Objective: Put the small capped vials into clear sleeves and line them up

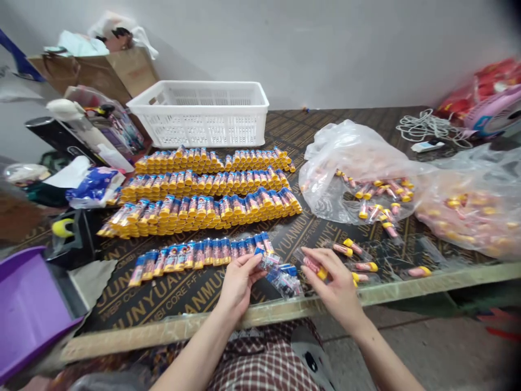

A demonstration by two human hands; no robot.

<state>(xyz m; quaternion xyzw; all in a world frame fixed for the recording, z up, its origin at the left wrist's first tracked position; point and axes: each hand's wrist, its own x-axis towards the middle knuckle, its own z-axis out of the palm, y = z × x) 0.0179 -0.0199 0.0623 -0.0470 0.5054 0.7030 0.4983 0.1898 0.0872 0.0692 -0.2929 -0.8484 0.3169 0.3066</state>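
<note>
My left hand [236, 281] is closed, its fingertips pinching a small clear packet with printed colours [269, 260]. More of these small packets [287, 283] lie in a little heap just right of it, by the table's front edge. In my right hand [337, 285] is a clear tube with pink contents and a yellow cap [314, 267], gripped between thumb and fingers. A single row of blue-topped, yellow-bottomed tubes [191, 254] lies beyond my left hand. Several loose yellow-capped tubes [366, 266] lie to the right of my right hand.
Stacked rows of finished-looking tubes [203, 212] fill the table's middle, before a white plastic basket [215, 126]. Clear bags [345, 146] of pink tubes lie at right. A purple dustpan [32, 309] is at left; a pink fan [494, 111] and coiled cable [431, 126] are back right.
</note>
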